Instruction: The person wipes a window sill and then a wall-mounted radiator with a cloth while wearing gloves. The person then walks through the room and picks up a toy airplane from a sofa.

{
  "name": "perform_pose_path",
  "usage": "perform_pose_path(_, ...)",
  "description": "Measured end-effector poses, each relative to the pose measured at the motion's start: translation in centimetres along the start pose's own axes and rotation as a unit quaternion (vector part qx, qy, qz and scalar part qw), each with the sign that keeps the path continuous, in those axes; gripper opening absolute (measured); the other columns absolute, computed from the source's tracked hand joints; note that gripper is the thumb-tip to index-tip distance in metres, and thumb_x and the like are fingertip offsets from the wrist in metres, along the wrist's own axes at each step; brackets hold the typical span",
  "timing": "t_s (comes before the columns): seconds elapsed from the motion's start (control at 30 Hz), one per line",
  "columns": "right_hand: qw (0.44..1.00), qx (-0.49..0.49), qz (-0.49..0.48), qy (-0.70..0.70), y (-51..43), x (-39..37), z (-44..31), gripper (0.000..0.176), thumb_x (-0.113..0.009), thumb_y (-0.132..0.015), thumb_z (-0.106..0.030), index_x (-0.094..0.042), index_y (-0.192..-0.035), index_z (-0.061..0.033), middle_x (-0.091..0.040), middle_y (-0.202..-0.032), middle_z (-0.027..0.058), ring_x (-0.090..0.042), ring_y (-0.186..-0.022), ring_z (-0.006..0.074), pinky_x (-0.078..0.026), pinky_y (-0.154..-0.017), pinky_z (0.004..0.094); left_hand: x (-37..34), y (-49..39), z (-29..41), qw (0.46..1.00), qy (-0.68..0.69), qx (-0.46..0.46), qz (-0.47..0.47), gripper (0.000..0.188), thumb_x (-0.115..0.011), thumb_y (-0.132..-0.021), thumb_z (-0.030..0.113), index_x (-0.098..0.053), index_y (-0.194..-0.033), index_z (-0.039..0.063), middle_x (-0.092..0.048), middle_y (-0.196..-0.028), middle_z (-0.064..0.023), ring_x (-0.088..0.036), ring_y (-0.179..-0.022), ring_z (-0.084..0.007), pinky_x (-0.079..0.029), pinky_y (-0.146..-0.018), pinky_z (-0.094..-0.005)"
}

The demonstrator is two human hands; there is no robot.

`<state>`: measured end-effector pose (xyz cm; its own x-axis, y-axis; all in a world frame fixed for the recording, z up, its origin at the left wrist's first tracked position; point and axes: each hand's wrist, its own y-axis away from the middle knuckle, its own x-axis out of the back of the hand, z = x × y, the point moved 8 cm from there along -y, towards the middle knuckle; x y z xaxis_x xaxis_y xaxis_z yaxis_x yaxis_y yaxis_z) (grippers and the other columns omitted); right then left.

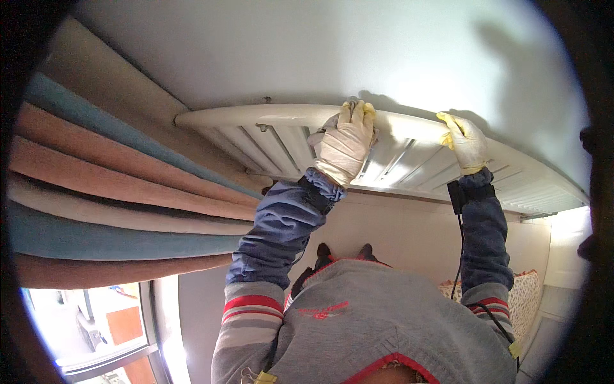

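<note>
A white ribbed radiator (288, 115) runs along the wall in front of me, its rounded upper edge bowed by the lens. My left hand (346, 146), in a pale work glove, presses a grey cloth (330, 126) against that edge. Most of the cloth is hidden under the palm, with a bit showing past the fingertips. Farther right, my right hand (466, 141) wears a similar glove with yellowish fingertips. Its fingers curl over the same edge, with no cloth visible in them. A small metal fitting (262, 127) sits on the radiator left of my left hand.
Striped curtain folds (124, 201) hang close on the left, reaching near my left forearm. Below them is a bright window (105, 326). A spotted fabric item (525, 297) lies low on the right. A black cable (459, 254) runs along my right sleeve.
</note>
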<state>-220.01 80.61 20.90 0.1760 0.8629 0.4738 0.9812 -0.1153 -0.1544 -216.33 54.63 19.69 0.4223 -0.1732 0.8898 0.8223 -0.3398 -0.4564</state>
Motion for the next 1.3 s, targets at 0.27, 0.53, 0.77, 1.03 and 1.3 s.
perform_pose_path(0.27, 0.999, -0.01, 0.003, -0.032, -0.2, -0.1, 1.0, 0.023, -0.066, -0.096, -0.021, -0.073, -0.108, -0.0022, -0.071, -0.085, 0.0062, -0.064, -0.064, 0.0094, -0.048, -0.059, 0.0212, 2.2, 5.6, -14.2, 0.992, -0.051, 0.111, 0.025, 0.046, -0.056, -0.095, 0.025, -0.049, -0.136, 0.005, -0.05, -0.139, -0.0174, -0.049, -0.127, -0.0356, -0.043, -0.107, -0.0435)
perform_pose_path(0.53, 0.997, 0.041, -0.002, 0.063, -1.0, -0.4, 0.9, 0.025, -0.063, -0.096, -0.021, -0.073, -0.112, -0.0046, -0.071, -0.089, 0.0074, -0.061, -0.065, 0.0077, -0.048, -0.065, 0.0226, 3.9, 7.7, -22.7, 0.97, -0.041, 0.239, -0.025, 0.05, -0.058, -0.095, 0.032, -0.05, -0.139, 0.009, -0.048, -0.146, -0.0146, -0.047, -0.131, -0.0372, -0.04, -0.111, -0.0439)
perform_pose_path(0.77, 0.999, -0.028, -0.02, 0.014, -1.4, -0.9, 3.0, 0.028, -0.06, -0.098, -0.023, -0.073, -0.114, -0.0036, -0.069, -0.089, 0.0056, -0.059, -0.064, 0.0083, -0.043, -0.062, 0.0221, 2.0, 8.3, -24.6, 0.98, -0.03, 0.195, 0.012, 0.046, -0.056, -0.095, 0.026, -0.051, -0.137, 0.007, -0.051, -0.141, -0.0166, -0.049, -0.128, -0.0384, -0.042, -0.107, -0.0449)
perform_pose_path(1.03, 0.999, 0.02, 0.001, 0.05, -1.7, -0.5, 3.1, 0.025, -0.056, -0.099, -0.018, -0.075, -0.111, -0.0059, -0.071, -0.097, 0.0086, -0.062, -0.067, 0.012, -0.047, -0.065, 0.0237, 3.9, 11.1, -34.6, 0.926, -0.095, 0.366, -0.017, 0.041, -0.05, -0.093, 0.007, -0.049, -0.134, 0.007, -0.052, -0.136, -0.0136, -0.048, -0.127, -0.035, -0.043, -0.106, -0.0451)
perform_pose_path(1.3, 1.0, 0.008, 0.0, 0.025, -1.5, -0.6, 2.8, 0.027, -0.056, -0.099, -0.019, -0.074, -0.112, -0.0037, -0.07, -0.094, 0.0083, -0.06, -0.064, 0.0101, -0.045, -0.062, 0.024, 4.7, 12.1, -36.6, 0.895, -0.081, 0.438, -0.023, 0.04, -0.048, -0.095, 0.01, -0.049, -0.135, 0.006, -0.056, -0.132, -0.0134, -0.058, -0.117, -0.0298, -0.051, -0.094, -0.0408)
